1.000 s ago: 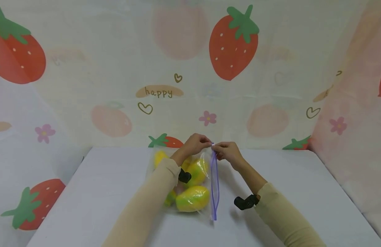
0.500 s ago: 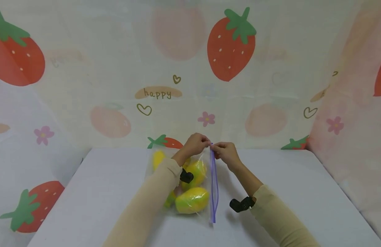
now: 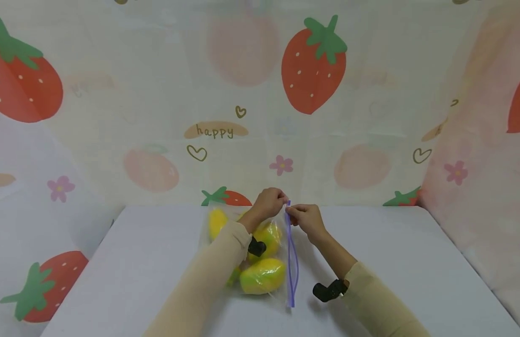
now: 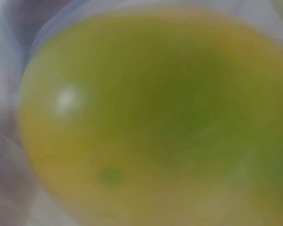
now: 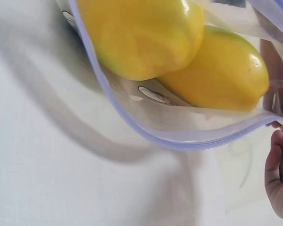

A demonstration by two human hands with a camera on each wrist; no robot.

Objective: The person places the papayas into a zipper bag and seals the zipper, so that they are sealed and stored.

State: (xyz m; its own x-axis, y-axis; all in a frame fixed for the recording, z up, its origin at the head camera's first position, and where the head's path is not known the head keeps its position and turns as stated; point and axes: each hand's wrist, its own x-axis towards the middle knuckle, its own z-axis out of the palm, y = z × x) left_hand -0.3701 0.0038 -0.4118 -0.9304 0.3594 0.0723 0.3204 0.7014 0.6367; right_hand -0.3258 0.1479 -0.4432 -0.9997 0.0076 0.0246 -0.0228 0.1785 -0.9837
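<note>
A clear zip bag [image 3: 281, 290] with a purple zip strip [image 3: 290, 262] along its right side lies on the white table. Inside it are several yellow-green mangoes [image 3: 263, 276]. My left hand [image 3: 268, 203] reaches over the bag and pinches its far corner by the end of the strip. Just beside it, my right hand [image 3: 308, 220] pinches the same strip between thumb and finger. Through the right wrist view, the bag's mouth gapes along the purple rim [image 5: 179, 143], with two mangoes [image 5: 221, 70] showing inside. One blurred mango [image 4: 155, 117] fills the left wrist view.
Behind the white table [image 3: 159, 262] hangs a pale cloth [image 3: 159, 93] printed with strawberries, hearts and flowers. More of this cloth lines both sides. A black wrist camera [image 3: 327, 291] sits on the right wrist, another [image 3: 256, 246] on the left, close over the bag.
Both hands stay at the bag's far corner, with the right fingers slightly lower along the strip. The whole head view has shifted a little.
</note>
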